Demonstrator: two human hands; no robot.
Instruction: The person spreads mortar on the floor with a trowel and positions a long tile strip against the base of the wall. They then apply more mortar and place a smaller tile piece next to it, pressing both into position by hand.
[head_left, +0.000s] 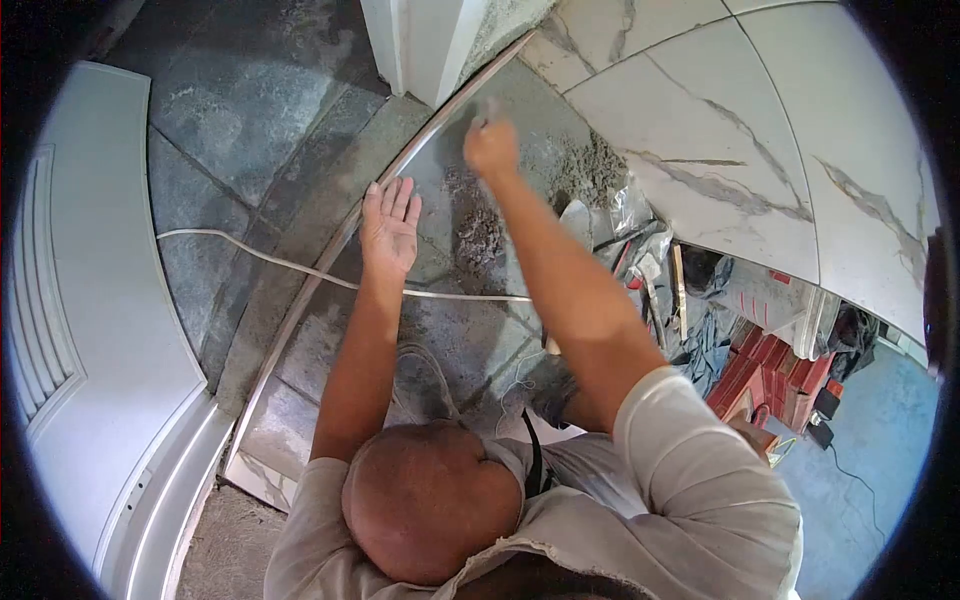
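Note:
My left hand (390,228) is open, palm turned up and fingers stretched, with its fingertips at a long thin trim strip (318,268). The strip runs diagonally along the edge of the grey tiled floor, past the foot of a white door frame. Farther up and to the right, my right hand (491,148) is closed in a fist above the grey floor, close to the strip. It is smeared by motion, and what it grips cannot be made out. A heap of crumbly mortar (480,238) lies between my forearms.
A white cable (450,296) crosses the floor under my arms. More loose mortar (592,170) lies beside the marble-patterned tiles (715,130). Bags and tools (660,275) clutter the right, near red boxes (765,375). A white door panel (110,250) stands left.

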